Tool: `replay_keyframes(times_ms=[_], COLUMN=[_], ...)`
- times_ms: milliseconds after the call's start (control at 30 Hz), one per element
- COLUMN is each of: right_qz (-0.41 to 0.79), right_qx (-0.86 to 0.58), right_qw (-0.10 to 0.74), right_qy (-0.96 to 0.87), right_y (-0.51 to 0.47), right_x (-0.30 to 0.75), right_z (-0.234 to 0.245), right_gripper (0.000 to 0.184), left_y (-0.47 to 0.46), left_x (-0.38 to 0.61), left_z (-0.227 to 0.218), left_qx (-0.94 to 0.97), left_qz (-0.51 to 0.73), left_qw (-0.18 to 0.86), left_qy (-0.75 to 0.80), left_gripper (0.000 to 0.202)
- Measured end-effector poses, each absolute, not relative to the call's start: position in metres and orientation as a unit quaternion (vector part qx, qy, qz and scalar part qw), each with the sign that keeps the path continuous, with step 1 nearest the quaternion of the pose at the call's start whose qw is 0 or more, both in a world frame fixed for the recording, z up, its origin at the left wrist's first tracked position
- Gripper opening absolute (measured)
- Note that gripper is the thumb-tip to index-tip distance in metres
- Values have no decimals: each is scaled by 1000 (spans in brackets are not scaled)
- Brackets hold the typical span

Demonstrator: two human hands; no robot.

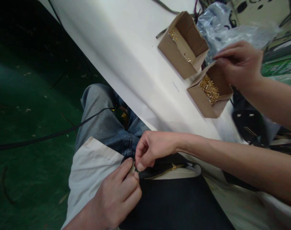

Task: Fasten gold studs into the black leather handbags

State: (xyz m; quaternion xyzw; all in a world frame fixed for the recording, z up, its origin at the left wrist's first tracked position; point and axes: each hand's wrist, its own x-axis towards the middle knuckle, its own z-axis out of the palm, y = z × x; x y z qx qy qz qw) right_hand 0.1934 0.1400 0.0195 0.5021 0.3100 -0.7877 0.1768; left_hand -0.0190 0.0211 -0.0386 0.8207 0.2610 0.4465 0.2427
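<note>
My left hand (116,199) and right hand (151,150) both pinched shut on zipper (160,174) end, over my lap, beside table (126,57). Farther off, other person's hand (240,64) over box (200,102) of gold bits.

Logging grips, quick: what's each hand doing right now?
Left hand: closed, pinching the zipper end.
Right hand: closed, pinching the same zipper end.
Co-worker's hand: over the box of gold parts.

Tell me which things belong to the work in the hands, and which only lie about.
In hand: left hand and right hand, fingers pinching a small piece; gold zipper; dark cloth.
Lying about: nearly empty box; box of gold parts, under another person's hand; plastic bag; black strap.
</note>
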Motion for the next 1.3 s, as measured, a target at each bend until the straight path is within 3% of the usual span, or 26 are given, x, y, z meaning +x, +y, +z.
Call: replay_keyframes(times_ms=[133,600,967,1300], right_qz=[-775,-697,-713,-727], right_qx=[495,482,519,477], right_qw=[169,146,215,181], right_qy=[354,510,420,459], right_y=[139,121,131,134], right_x=[192,192,187,197], right_z=[27,33,34,38], right_gripper=[26,13,15,20], left_y=[21,21,14,20], left_x=[-17,-19,-18,-20], left_z=[-37,-44,-43,-42], left_qx=[824,843,848,843], left_qz=[448,430,434,436], left_qw=[231,201,207,211], left_qy=[258,253,223,233], left_gripper=[31,30,27,32])
